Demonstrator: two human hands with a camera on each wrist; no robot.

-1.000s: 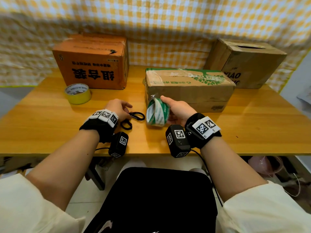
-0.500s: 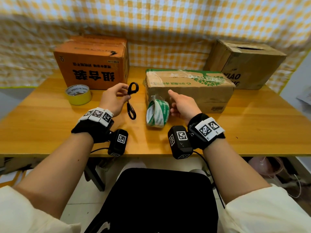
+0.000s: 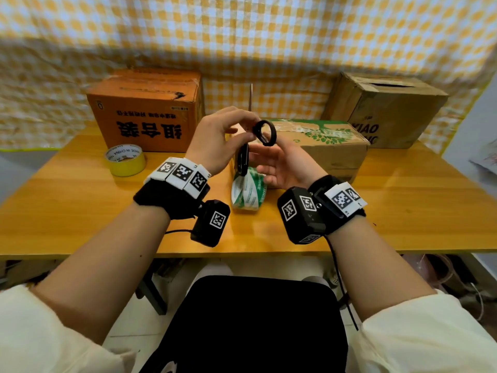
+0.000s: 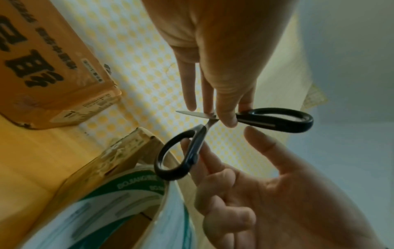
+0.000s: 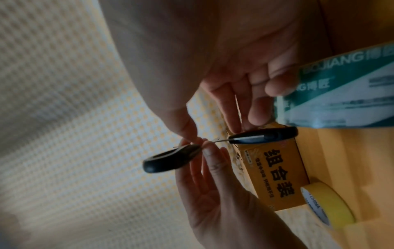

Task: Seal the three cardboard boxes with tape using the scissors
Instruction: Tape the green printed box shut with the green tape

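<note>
My left hand (image 3: 242, 130) pinches the black-handled scissors (image 3: 265, 131) at the pivot and holds them raised, blade tip upward, before the middle box (image 3: 322, 141). In the left wrist view the scissors (image 4: 277, 119) are spread wide, with my left hand (image 4: 221, 114) pinching the joint. My right hand (image 3: 269, 162) is open beside them, its straight fingers (image 4: 204, 158) touching the lower handle loop. The green-and-white tape roll (image 3: 248, 192) stands on edge on the table beneath both hands. The orange box (image 3: 145, 114) stands back left and the brown box (image 3: 384, 109) back right.
A yellow tape roll (image 3: 125, 160) lies flat in front of the orange box. The wooden table (image 3: 67, 205) runs left and right of my hands, its front edge close to my wrists. A checked cloth (image 3: 269, 49) hangs behind the boxes.
My left hand lifted the scissors off the table and carried them up and right. My right hand let go of the green tape roll and rose to the scissors' lower handle.
</note>
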